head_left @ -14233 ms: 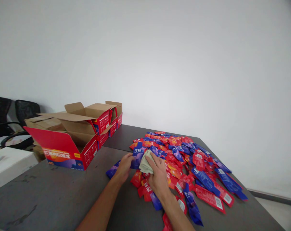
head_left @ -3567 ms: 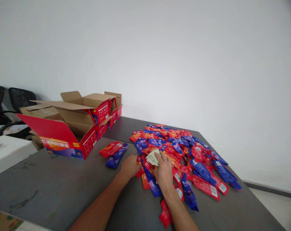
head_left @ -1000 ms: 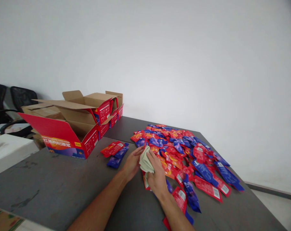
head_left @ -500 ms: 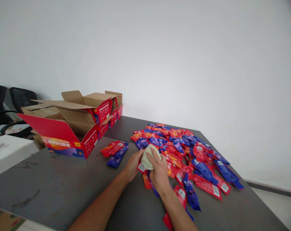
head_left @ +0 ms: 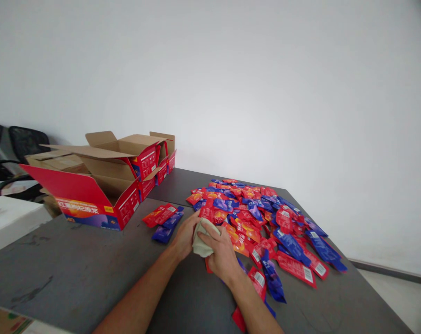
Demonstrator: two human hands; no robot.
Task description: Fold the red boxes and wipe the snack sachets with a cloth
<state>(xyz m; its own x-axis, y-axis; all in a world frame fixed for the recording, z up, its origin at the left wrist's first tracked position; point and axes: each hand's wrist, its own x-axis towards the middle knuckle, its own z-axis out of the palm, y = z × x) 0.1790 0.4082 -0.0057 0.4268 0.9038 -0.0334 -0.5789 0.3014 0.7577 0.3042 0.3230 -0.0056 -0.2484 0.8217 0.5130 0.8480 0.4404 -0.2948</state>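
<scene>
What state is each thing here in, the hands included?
Red pouch: held, partly hidden
Left hand: closed on the pouch
Cloth: bunched up
Right hand: closed on the cloth
Front box: open
Boxes behind: flaps open
Pouch heap: loose, overlapping
Small pouch group: lying apart from the heap
Table: smudged

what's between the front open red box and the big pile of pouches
In the head view, a small group of red and blue pouches lies between the box and the pile; the left hand is there too, nearer the pile.
</scene>
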